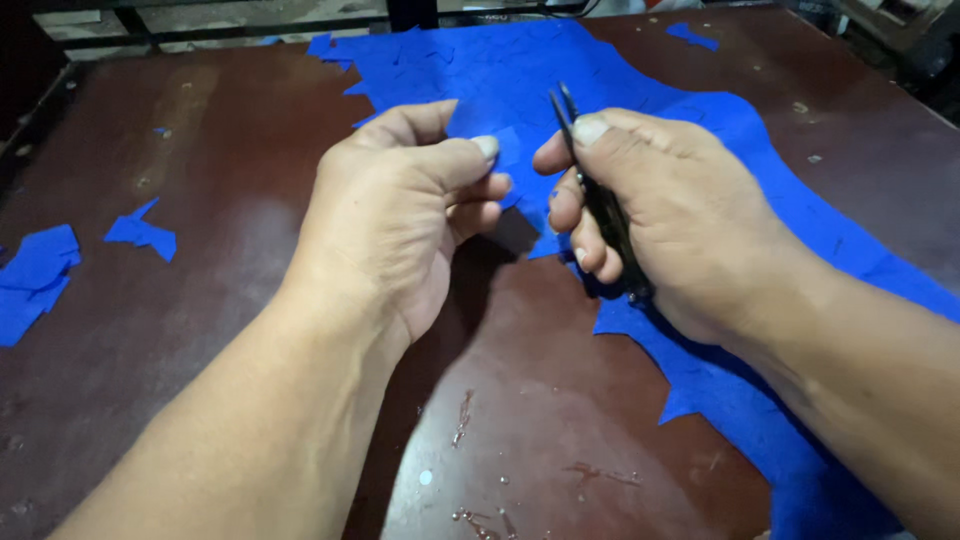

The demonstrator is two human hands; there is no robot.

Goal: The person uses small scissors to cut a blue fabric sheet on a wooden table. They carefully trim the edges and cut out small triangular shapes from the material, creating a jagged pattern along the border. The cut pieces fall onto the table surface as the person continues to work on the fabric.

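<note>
- A dark reddish-brown table with a glossy, scuffed top fills almost the whole view.
- Light glares off its surface near the middle, and small wet-looking spots glint toward the near edge.
- Beyond the far edge runs a dark metal frame, with pale floor showing between its bars.
- The far right corner lies in shadow; its details cannot be told.

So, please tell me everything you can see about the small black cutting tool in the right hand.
The black snips look like slim dark metal. The right hand is closed around them, thumb pressing near the top, so most of the body is hidden. Two thin blade tips stick out above the thumb, pointing away, over the blue sheet.
</note>
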